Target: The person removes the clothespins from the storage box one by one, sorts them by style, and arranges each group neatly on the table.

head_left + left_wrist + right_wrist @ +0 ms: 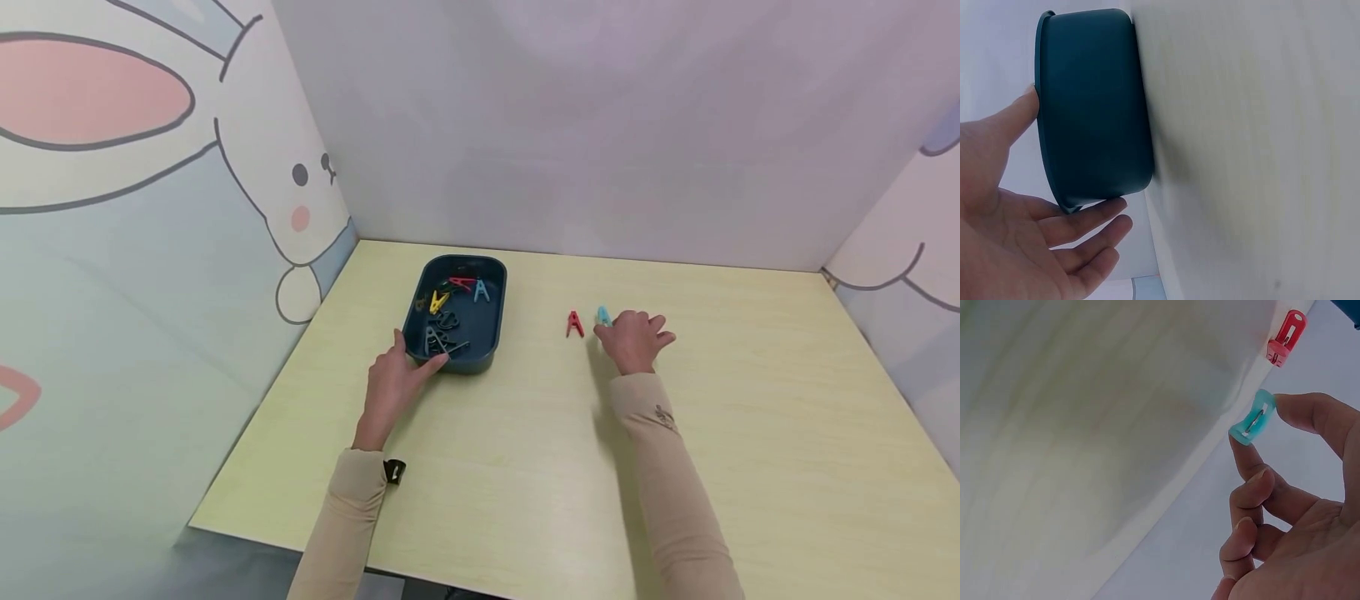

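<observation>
In the head view, my left hand [392, 383] holds the near left corner of a dark blue plastic box [480, 364], thumb at the near rim and fingers along the left side. The left wrist view shows the box [1094, 106] from outside, with the thumb on its rim. My right hand [633, 340] pinches a light blue clothespin [1254, 417] by its handle ends, between thumb and index finger. A red clothespin [574, 324] stands on the table just left of that hand. Inside the box are a yellow clothespin [438, 302], a blue one [482, 290], a red one [462, 282] and several dark ones.
The pale wood-look table [525, 467] ends at a grey back wall [570, 125]. A wall with cartoon drawings [150, 292] borders its left side, and another stands on the right. A black strap piece [394, 472] sits at the left cuff.
</observation>
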The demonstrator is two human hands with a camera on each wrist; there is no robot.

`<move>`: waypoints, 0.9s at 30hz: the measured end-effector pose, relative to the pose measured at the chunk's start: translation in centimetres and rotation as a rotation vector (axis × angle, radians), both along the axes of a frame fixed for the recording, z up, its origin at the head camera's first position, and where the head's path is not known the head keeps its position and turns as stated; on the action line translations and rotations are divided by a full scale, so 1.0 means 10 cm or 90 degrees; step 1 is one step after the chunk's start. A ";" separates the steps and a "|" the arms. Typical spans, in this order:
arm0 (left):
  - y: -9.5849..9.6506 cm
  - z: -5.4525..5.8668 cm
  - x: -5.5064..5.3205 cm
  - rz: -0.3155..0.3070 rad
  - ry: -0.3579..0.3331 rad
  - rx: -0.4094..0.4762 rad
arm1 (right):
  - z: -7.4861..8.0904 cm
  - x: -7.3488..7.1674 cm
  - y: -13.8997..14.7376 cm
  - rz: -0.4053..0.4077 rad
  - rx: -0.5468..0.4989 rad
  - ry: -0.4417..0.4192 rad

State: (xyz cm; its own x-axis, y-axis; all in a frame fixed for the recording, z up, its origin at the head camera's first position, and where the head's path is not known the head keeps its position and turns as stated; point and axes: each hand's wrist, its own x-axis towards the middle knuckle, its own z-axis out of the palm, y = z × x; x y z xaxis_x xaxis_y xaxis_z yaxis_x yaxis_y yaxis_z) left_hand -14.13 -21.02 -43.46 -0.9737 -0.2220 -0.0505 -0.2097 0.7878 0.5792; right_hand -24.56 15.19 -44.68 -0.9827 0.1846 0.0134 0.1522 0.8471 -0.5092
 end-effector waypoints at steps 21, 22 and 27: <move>0.01 -0.01 0.01 0.004 0.008 0.009 | 0.02 -0.04 -0.03 0.011 0.036 -0.057; 0.01 -0.01 0.01 0.005 0.009 0.011 | 0.02 -0.04 -0.03 0.010 0.036 -0.056; 0.01 -0.01 0.01 0.007 0.010 0.015 | 0.02 -0.04 -0.04 0.008 0.034 -0.053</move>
